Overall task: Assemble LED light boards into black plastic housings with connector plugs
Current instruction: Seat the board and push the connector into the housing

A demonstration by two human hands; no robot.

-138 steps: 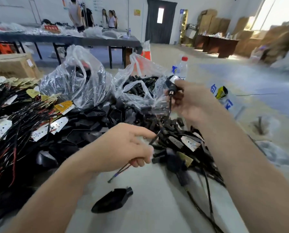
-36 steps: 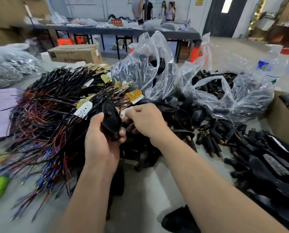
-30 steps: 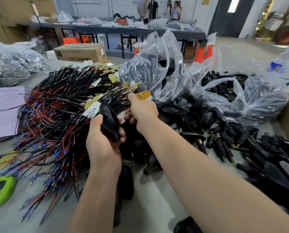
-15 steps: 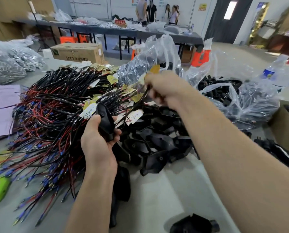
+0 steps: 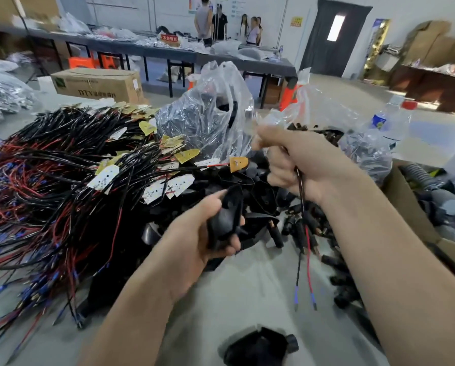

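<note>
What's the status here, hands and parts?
Left hand grips black housing. Right hand grips red-black wire pair, ends dangling. Not yet joined; nothing between them.

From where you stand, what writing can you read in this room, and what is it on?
"DTY", followed by blurred characters: printed on the side of the cardboard box.
Red sign in the background: white characters, too blurred to read.
Yellow wall notice: too small to read.
Bottle label: blurred, unreadable.
</note>
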